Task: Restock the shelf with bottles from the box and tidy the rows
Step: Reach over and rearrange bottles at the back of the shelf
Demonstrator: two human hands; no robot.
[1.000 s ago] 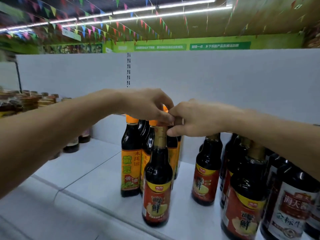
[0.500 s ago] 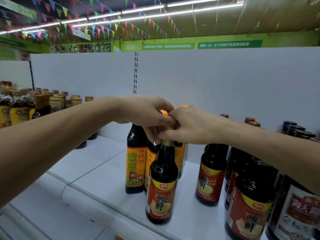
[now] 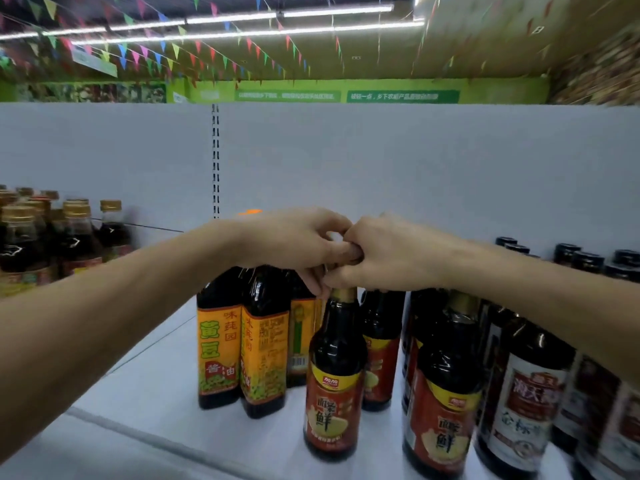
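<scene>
A dark soy sauce bottle with a red label [image 3: 333,393] stands near the front of the white shelf [image 3: 145,393]. My left hand [image 3: 294,242] and my right hand [image 3: 391,252] meet above it, and the fingers of both curl round its gold neck and cap. The cap itself is hidden under my fingers. Just left of it stand the yellow-labelled bottles [image 3: 242,348]. Another red-labelled bottle [image 3: 441,407] stands to its right at the front, with more behind it.
Gold-capped bottles [image 3: 45,240] fill the shelf's left end. Dark bottles with white and red labels [image 3: 523,407] crowd the right side, black caps behind them. A white back panel [image 3: 381,168] rises behind. Bare shelf lies between the left group and the yellow-labelled bottles.
The camera has come closer and shifted right. Both hands stay on the neck of the red-labelled bottle, which now stands nearer the yellow-labelled bottles.
</scene>
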